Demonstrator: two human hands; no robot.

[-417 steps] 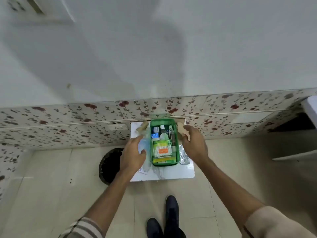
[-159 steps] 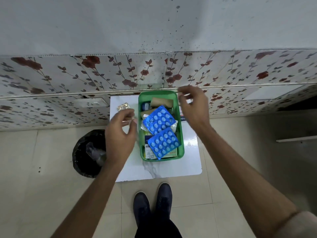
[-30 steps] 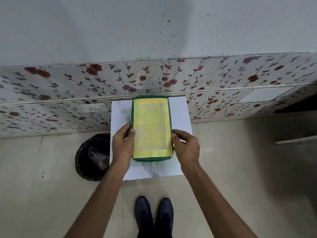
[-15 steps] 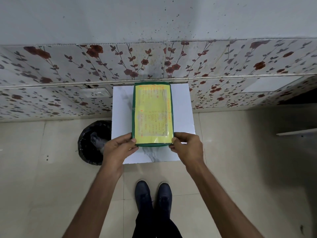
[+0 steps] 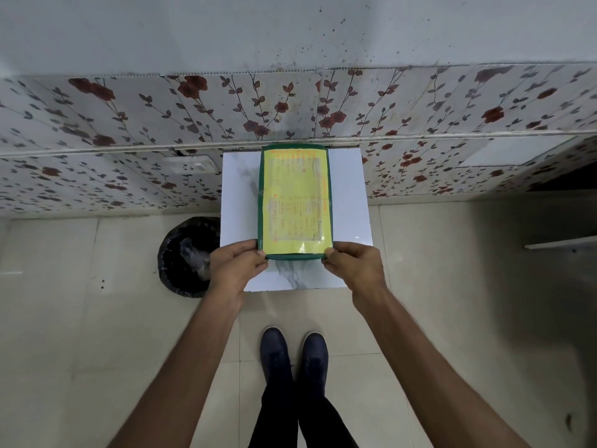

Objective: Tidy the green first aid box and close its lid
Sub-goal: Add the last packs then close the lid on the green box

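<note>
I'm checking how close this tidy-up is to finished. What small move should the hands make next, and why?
Probably press down on the near corners to seat the lid, then let go. The lid with its yellow sheet already covers the green first aid box on the white table, and the left hand and right hand pinch those corners. Whether it has latched cannot be seen.
</note>
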